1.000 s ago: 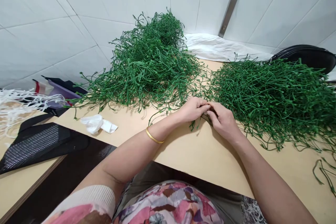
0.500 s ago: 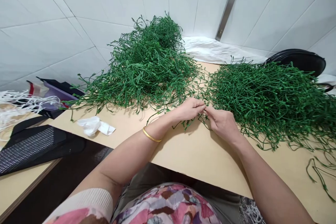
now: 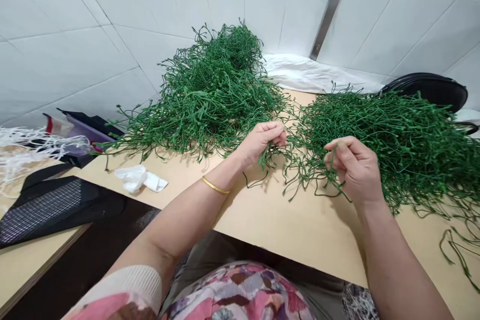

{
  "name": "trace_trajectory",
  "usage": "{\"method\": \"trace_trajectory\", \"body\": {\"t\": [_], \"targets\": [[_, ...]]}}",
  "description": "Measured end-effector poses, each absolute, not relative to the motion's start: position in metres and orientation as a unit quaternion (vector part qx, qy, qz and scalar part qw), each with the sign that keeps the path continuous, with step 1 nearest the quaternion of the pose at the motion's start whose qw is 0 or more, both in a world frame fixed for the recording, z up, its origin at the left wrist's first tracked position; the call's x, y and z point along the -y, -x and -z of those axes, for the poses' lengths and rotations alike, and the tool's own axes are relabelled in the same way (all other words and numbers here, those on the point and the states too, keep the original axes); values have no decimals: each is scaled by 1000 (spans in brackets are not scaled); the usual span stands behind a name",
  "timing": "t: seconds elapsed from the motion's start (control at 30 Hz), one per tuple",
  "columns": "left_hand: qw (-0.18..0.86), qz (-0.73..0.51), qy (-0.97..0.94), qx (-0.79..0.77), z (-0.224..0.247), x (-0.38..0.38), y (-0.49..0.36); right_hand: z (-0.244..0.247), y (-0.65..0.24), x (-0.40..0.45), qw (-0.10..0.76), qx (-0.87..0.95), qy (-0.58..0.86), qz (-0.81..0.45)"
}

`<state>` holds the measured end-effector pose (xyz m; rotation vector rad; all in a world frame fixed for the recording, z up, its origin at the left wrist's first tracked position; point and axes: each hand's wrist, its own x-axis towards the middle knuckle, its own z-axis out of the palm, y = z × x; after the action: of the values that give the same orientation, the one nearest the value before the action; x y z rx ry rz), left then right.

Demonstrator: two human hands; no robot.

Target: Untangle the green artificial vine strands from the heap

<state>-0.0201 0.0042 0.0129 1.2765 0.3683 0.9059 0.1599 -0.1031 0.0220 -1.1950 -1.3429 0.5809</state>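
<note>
Two heaps of thin green plastic-looking strands with small knobbed tips lie on the table: a tall left pile (image 3: 210, 85) and a wide right pile (image 3: 412, 140). My left hand (image 3: 264, 142), wearing a gold bangle (image 3: 215, 186) at the wrist, is closed over a small bunch of green strands (image 3: 267, 157) in front of the left pile. Off to the right, at the near edge of the right pile, my right hand (image 3: 354, 165) is pinched closed on a green strand. Loose strands (image 3: 300, 172) trail across the tabletop between my hands.
The pale wooden table (image 3: 270, 220) stands against a white tiled wall. A crumpled tissue (image 3: 138, 179) lies at left. Further left are a black mesh bag (image 3: 56, 205) and white strands (image 3: 33, 145). A black case (image 3: 427, 91) and white cloth (image 3: 315, 74) sit along the wall.
My hands were together over the strands and are now apart. The right hand has moved well to the right; the left has shifted slightly left and up.
</note>
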Motion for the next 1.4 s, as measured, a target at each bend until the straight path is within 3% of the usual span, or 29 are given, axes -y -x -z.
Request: {"method": "trace_trajectory", "body": {"t": [0.07, 0.13, 0.23, 0.3, 0.37, 0.53, 0.73, 0.87, 1.17, 1.4], "targets": [[673, -456, -550, -192, -14, -7, 20, -24, -167, 102, 540, 605, 581, -67], [646, -497, -541, -204, -16, -8, 20, -22, -173, 99, 441, 628, 635, 93], [608, -546, -537, -210, -19, -9, 22, -14, -176, 94, 296, 634, 676, 233], [588, -557, -545, -217, -19, -9, 22, -11, -173, 94, 273, 626, 673, 284], [563, -549, -573, -231, -18, -7, 21, -11, -166, 96, 306, 624, 655, 297], [479, -488, -693, -226, -17, 5, 16, -14, -138, 99, 420, 698, 572, 94], [460, -426, -759, -175, -16, 12, 14, -12, -116, 91, 407, 665, 600, -181], [431, -422, -779, -173, -15, 12, 14, -12, -108, 80, 468, 600, 570, -309], [340, -583, -689, -264, -27, 24, 17, -6, -110, 65, 578, 531, 535, -312], [330, -409, -798, -295, -24, 27, 17, 0, -123, 64, 618, 505, 509, -323]]}}
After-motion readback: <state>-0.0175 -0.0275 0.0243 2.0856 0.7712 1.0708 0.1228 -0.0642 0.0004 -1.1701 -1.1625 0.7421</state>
